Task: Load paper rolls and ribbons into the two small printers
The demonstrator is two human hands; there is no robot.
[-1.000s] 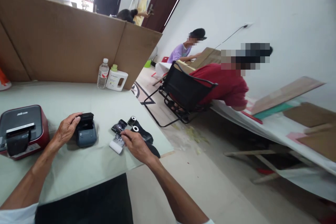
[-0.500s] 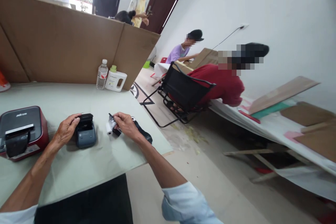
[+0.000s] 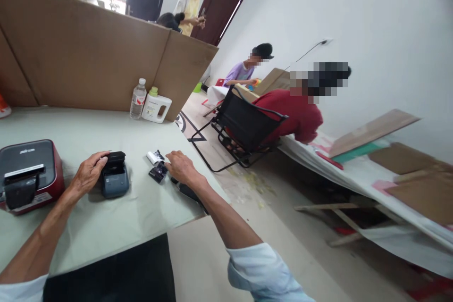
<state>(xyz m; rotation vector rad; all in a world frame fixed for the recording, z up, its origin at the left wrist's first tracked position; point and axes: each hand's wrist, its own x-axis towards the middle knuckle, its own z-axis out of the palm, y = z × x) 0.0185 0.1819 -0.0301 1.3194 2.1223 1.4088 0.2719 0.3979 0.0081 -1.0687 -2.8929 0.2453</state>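
Note:
My left hand grips the raised black lid of a small blue-grey label printer, which stands open on the table. To the right of it, my right hand hovers low over the table with its fingers bent; whatever they hold is hidden. Just left of those fingers lies a small white roll with dark wrapping at its end. Crumpled black wrapping sits below the roll. A dark elongated object is partly covered by my right wrist.
A larger red and black printer stands at left. Against a cardboard screen are a water bottle and a white jug. Beyond the table's right edge, a person in red sits in a black chair.
My right hand has moved slightly right, away from the white roll and black wrapping, which now lie uncovered on the table. My left hand stays on the printer lid.

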